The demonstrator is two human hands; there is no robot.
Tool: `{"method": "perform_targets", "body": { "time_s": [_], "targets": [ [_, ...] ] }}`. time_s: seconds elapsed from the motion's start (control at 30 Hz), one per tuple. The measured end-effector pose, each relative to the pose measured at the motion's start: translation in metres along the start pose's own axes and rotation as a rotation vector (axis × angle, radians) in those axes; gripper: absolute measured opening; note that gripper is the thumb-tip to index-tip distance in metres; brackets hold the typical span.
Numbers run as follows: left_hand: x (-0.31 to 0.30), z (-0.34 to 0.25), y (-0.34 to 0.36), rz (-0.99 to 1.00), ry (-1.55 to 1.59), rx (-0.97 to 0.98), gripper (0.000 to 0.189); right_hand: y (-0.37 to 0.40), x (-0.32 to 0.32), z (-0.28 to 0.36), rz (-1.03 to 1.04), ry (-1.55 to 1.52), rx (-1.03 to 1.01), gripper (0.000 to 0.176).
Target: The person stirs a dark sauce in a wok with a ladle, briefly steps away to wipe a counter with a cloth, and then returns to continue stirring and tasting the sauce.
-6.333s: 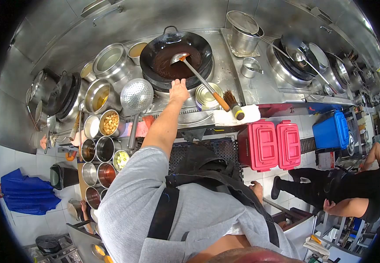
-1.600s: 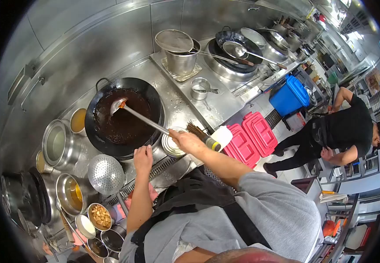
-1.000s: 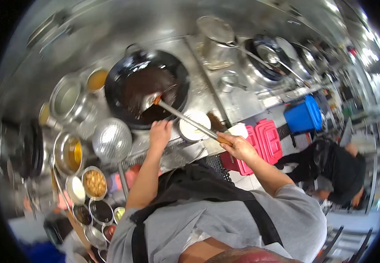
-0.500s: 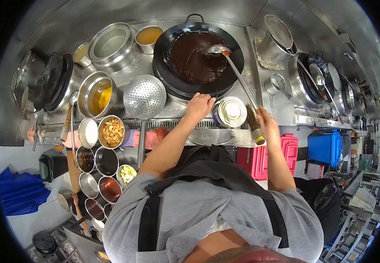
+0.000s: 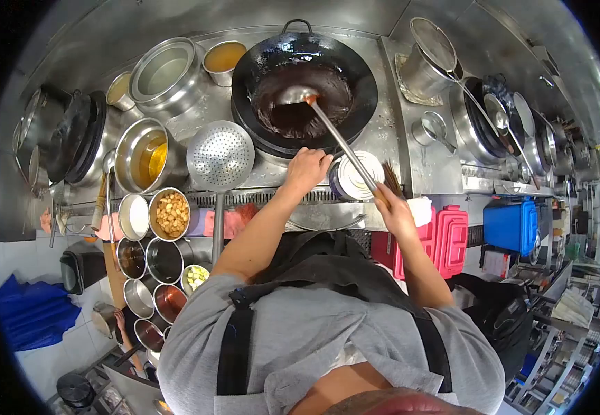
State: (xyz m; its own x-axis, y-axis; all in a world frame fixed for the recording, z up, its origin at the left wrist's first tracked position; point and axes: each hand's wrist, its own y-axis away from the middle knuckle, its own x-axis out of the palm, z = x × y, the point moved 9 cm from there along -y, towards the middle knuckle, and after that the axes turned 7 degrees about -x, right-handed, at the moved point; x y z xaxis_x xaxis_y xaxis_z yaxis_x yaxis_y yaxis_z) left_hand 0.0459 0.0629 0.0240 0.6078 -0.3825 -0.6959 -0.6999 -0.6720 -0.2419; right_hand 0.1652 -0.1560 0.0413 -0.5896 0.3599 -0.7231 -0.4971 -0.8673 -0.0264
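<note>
A long steel ladle [image 5: 341, 143] slants out of a black wok [image 5: 359, 76], its bowl in dark, glossy sauce [image 5: 305, 126]. The right hand [image 5: 396, 211] is closed around its handle's wooden end, likely the coolest, surest hold. The ladle looks stiff, probably bowl-heavy when full, and slippery if sauce-coated. The left hand [image 5: 307, 170] touches the wok's near rim; whether it clasps is unclear. A tin [image 5: 372, 163] sits just beside; a perforated skimmer [image 5: 220, 153] lies left.

Left hand [image 5: 307, 171] at the near rim of a wok [image 5: 363, 86], right hand [image 5: 395, 209] around the handle of the ladle [image 5: 330, 127] inside it.
</note>
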Motion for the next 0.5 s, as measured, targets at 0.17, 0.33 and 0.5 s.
{"method": "perform_targets", "body": {
  "time_s": [0.17, 0.33, 0.5],
  "targets": [
    [0.001, 0.000, -0.001, 0.013, -0.018, -0.001, 0.029, -0.055, 0.014, 0.012, -0.120, 0.120, -0.013, 0.039],
    [0.004, 0.004, -0.001, -0.025, -0.018, 0.022, 0.029, -0.043, -0.042, 0.010, -0.201, 0.093, 0.032, 0.038],
    [0.000, 0.005, 0.001, -0.069, 0.000, -0.003, 0.029, 0.013, -0.095, -0.010, -0.101, -0.011, 0.215, 0.039]
  ]
}}
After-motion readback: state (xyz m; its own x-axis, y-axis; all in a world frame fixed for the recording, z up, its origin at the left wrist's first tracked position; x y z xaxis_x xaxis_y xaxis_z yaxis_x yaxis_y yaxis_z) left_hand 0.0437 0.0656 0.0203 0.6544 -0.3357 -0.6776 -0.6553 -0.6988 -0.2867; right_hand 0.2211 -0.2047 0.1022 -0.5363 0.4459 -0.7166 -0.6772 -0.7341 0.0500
